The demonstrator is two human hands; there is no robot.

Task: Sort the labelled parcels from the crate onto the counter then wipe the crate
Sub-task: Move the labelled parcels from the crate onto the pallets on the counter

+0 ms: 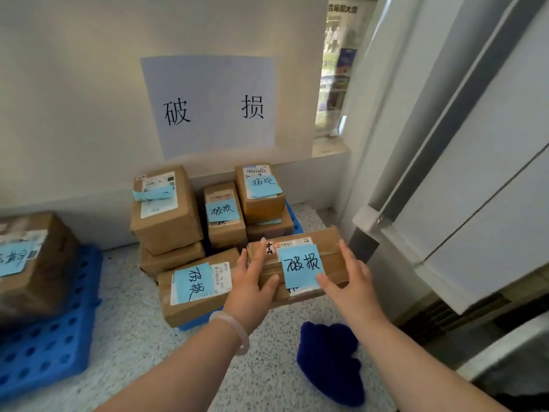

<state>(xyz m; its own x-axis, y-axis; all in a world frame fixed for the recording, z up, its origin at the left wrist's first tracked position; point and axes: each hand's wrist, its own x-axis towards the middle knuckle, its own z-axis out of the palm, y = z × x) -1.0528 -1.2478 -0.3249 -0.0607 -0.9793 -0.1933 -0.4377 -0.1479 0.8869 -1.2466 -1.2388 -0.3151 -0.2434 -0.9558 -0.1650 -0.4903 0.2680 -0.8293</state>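
A flat cardboard parcel [332, 242] with a blue handwritten note sits at the front right of a pile of similar parcels. My left hand [252, 281] grips its left end, thumb on top. My right hand [350, 278] rests against its right front edge with the fingers spread over the top. Beside it to the left lies another labelled parcel [193, 289]. Behind them stand several taller brown parcels [166, 209], each with a blue note. They rest on a blue plastic pallet [292, 217], mostly hidden under them.
A second blue perforated pallet [50, 340] lies at left with a large parcel [32, 263] on it. A dark blue cloth [329, 358] lies on the speckled floor near my right arm. A paper sign [211, 105] hangs on the wall. White panels [463, 173] rise at right.
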